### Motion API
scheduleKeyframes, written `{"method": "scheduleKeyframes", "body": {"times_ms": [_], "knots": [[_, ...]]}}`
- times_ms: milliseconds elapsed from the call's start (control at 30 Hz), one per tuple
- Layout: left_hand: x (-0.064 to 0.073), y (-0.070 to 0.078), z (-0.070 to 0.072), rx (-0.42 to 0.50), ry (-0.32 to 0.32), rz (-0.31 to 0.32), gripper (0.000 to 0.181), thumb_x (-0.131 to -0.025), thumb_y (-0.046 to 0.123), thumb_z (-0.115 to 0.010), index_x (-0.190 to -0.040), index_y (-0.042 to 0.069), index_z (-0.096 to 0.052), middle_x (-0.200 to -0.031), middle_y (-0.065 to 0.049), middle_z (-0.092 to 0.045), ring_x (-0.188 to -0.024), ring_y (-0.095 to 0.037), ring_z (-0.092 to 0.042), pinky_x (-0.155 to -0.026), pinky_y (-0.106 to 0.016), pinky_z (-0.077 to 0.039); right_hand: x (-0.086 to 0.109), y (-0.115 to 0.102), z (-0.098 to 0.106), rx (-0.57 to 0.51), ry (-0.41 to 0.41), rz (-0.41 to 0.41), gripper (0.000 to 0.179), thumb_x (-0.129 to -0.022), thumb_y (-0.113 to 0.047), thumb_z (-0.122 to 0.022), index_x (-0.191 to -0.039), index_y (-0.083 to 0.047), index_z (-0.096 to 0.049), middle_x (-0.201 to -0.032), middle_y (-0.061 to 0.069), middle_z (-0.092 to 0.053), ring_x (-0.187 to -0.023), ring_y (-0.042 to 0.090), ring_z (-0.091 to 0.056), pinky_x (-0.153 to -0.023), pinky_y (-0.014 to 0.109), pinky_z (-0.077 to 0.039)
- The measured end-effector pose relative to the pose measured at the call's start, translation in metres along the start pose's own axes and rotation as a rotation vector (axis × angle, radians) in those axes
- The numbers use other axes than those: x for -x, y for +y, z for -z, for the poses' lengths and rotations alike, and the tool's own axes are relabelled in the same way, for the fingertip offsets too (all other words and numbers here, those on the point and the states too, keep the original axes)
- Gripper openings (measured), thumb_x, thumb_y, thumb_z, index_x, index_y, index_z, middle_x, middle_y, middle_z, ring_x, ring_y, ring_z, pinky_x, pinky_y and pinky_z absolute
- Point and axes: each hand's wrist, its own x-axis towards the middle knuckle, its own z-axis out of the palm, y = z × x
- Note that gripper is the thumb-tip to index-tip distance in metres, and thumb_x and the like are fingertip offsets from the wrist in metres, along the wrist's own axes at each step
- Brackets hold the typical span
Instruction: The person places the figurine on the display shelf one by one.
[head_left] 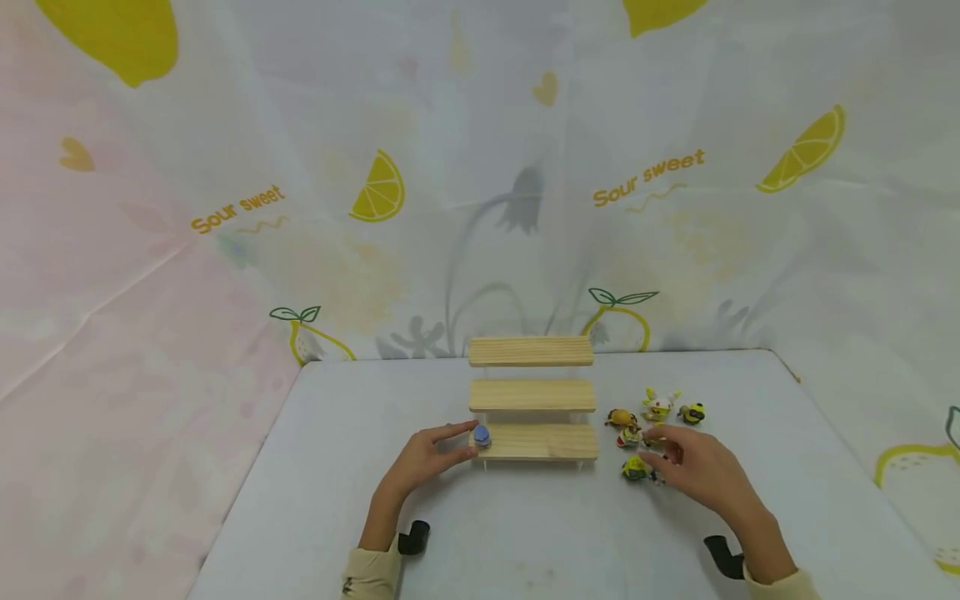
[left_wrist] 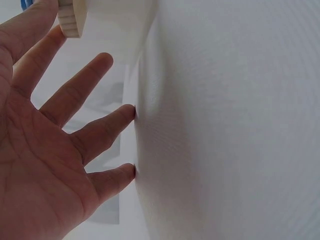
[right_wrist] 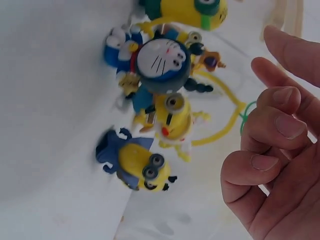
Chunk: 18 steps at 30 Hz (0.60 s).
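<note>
A small blue toy [head_left: 481, 436] stands at the left end of the lowest board [head_left: 540, 443] of a three-step wooden display stand. My left hand [head_left: 418, 461] has thumb and forefinger at that board's left end, close beside the toy; its other fingers are spread in the left wrist view. Over a cluster of small figurines hovers my right hand [head_left: 705, 471], thumb and forefinger extended and apart, other fingers bent. The right wrist view shows a blue-and-white cat figurine [right_wrist: 162, 57], a white-and-yellow goggled figurine [right_wrist: 175, 120] and a blue-clad Minion figurine [right_wrist: 142, 165]; none is held.
The stand's middle board [head_left: 532, 395] and top board [head_left: 531, 351] rise behind the lowest one. Right of the stand lie an orange-brown figurine [head_left: 621, 417] and a yellow-and-black one [head_left: 692, 413]. A lemon-printed cloth [head_left: 465, 250] hangs behind the white table [head_left: 360, 400].
</note>
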Motion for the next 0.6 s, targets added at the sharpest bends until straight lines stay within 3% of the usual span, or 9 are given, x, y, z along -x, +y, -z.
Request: {"method": "scheduleKeyframes", "body": {"times_ms": [233,600], "knots": [[-0.008,-0.034,-0.005,0.005,0.021,0.006,0.043,-0.087,0.025,-0.078,-0.129,0.021,-0.068,-0.131,0.002,-0.063,-0.131,-0.030,-0.048,-0.110,-0.056,-0.033,0.003,0.013,0.003,0.016,-0.004,-0.045,0.016,-0.086,-0.023,-0.079,-0.100,-0.017,-0.074,-0.062,-0.009,-0.040,-0.051,0.005,-0.033,-0.045,0.024,-0.028],[-0.008,-0.037,-0.004,0.004,0.001,-0.001,0.044,-0.086,0.038,-0.077,-0.128,0.028,-0.068,-0.130,0.008,-0.062,-0.131,-0.026,-0.049,-0.112,-0.053,-0.030,0.006,0.028,-0.002,0.031,-0.066,-0.099,0.016,-0.087,-0.026,-0.077,-0.099,-0.016,-0.073,-0.064,-0.008,-0.042,-0.052,0.007,-0.034,-0.046,0.025,-0.029]]}}
